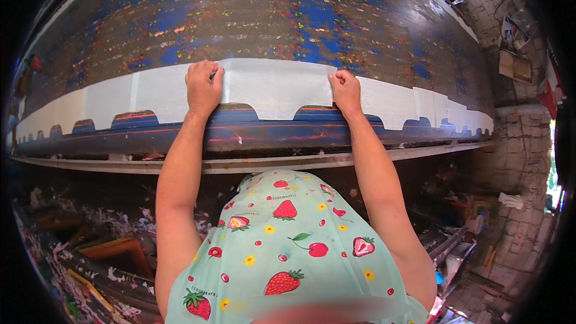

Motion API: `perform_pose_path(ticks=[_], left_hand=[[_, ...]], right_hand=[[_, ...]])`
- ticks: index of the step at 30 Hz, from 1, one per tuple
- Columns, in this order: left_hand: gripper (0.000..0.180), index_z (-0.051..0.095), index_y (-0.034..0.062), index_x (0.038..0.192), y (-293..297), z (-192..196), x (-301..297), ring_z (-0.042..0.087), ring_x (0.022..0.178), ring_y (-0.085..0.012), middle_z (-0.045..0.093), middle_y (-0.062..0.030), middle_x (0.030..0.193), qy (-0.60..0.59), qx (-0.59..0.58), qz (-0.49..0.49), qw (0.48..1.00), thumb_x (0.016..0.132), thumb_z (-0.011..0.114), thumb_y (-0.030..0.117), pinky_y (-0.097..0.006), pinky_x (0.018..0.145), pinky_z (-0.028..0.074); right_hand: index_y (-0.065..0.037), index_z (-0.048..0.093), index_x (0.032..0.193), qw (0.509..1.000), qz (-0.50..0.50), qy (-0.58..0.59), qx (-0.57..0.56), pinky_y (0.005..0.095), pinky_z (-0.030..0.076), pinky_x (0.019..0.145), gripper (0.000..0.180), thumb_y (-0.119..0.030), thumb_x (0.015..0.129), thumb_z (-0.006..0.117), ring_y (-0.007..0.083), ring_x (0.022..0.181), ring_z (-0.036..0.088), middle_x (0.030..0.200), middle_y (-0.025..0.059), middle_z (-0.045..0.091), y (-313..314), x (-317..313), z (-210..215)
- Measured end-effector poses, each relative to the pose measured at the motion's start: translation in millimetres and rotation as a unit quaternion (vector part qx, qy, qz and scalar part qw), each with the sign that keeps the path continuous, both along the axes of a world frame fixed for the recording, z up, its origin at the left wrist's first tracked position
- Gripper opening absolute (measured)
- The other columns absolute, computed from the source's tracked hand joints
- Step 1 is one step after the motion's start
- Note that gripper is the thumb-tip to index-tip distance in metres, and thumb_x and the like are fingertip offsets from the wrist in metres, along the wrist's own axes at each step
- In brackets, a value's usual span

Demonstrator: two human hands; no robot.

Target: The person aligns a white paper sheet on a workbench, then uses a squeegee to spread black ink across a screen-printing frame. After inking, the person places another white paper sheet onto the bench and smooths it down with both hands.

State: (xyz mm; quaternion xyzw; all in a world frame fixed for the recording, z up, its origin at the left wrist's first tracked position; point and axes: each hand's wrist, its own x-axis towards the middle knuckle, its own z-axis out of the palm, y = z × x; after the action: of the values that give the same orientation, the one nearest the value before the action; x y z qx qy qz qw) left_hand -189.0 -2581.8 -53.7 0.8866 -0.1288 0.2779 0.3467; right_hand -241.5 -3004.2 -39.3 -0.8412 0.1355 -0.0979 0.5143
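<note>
My left hand [204,88] is closed on the left edge of a white sheet [276,81] with a notched lower edge. The sheet's right edge is pinched in my right hand [346,91], fingers curled inward. It lies flat along the near side of a long, paint-stained table [252,18]. Whether it is cloth or paper I cannot tell. More white notched pieces [162,96] run in a row to the left of my left hand. Beyond my right hand, similar pieces [390,102] continue the row.
A pale rail [282,164] runs along the table's near edge. Below it at left are scraps and a brown wooden frame [120,257]. A brick wall [522,174] stands at right. A pale green apron with a fruit print [288,246] covers my front.
</note>
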Motion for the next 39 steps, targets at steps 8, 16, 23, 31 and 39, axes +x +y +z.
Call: perform_pose_path(ticks=[8, 16, 23, 31, 39], left_hand=[[0.066, 0.058, 0.0056, 0.159, -17.5, 17.3, -17.4, 0.046, 0.155, -0.0439, 0.054, -0.0217, 0.165, 0.084, 0.16, 0.001, 0.983, 0.104, 0.076, 0.037, -0.057, 0.13, 0.035], [0.094, 0.037, -0.0024, 0.174, -130.0, 18.9, -51.3, 0.022, 0.172, -0.0478, 0.029, -0.0246, 0.185, 0.129, 0.306, -0.128, 0.934, 0.11, 0.059, 0.062, -0.061, 0.14, 0.018], [0.098, 0.036, -0.0023, 0.175, -237.6, 27.2, -49.9, 0.021, 0.173, -0.0461, 0.028, -0.0243, 0.185, 0.132, 0.324, -0.167, 0.922, 0.11, 0.054, 0.069, -0.06, 0.14, 0.016], [0.098, 0.033, 0.0036, 0.179, -349.0, 24.1, -43.3, 0.018, 0.174, -0.0457, 0.026, -0.0224, 0.187, 0.12, 0.309, -0.163, 0.929, 0.111, 0.047, 0.074, -0.06, 0.141, 0.013], [0.092, 0.035, 0.009, 0.178, -429.7, 27.4, -52.5, 0.023, 0.172, -0.0473, 0.031, -0.0216, 0.185, 0.181, 0.216, -0.148, 0.948, 0.108, 0.066, 0.06, -0.065, 0.139, 0.015]], right_hand=[[0.001, 0.078, 0.097, 0.998, -0.034, 0.034, -0.037, 0.0339, 0.051, 0.065, 0.023, -0.021, 0.102, 0.082, 0.0106, 0.068, 0.063, 0.073, 0.0028, 0.072, 6.3, 6.6, 7.0], [0.002, 0.081, 0.101, 0.997, -0.03, 0.006, -0.071, 0.0373, 0.057, 0.067, 0.022, -0.021, 0.102, 0.081, 0.0168, 0.069, 0.071, 0.077, 0.0066, 0.075, 6.3, 13.7, 4.4], [-0.001, 0.079, 0.108, 0.987, 0.099, 0.085, 0.089, 0.0363, 0.061, 0.057, 0.014, -0.013, 0.103, 0.076, 0.0218, 0.069, 0.076, 0.091, 0.0125, 0.08, -50.0, 1.6, 41.2], [-0.009, 0.08, 0.11, 0.863, 0.094, 0.078, -0.491, 0.0542, 0.058, 0.101, 0.023, -0.026, 0.095, 0.086, 0.036, 0.126, 0.068, 0.121, 0.0141, 0.073, -276.5, -42.3, 75.7], [-0.01, 0.079, 0.115, 0.822, 0.232, -0.005, -0.519, 0.0532, 0.056, 0.1, 0.029, -0.031, 0.096, 0.085, 0.0361, 0.127, 0.065, 0.126, 0.0153, 0.072, -342.2, -43.9, 61.5]])
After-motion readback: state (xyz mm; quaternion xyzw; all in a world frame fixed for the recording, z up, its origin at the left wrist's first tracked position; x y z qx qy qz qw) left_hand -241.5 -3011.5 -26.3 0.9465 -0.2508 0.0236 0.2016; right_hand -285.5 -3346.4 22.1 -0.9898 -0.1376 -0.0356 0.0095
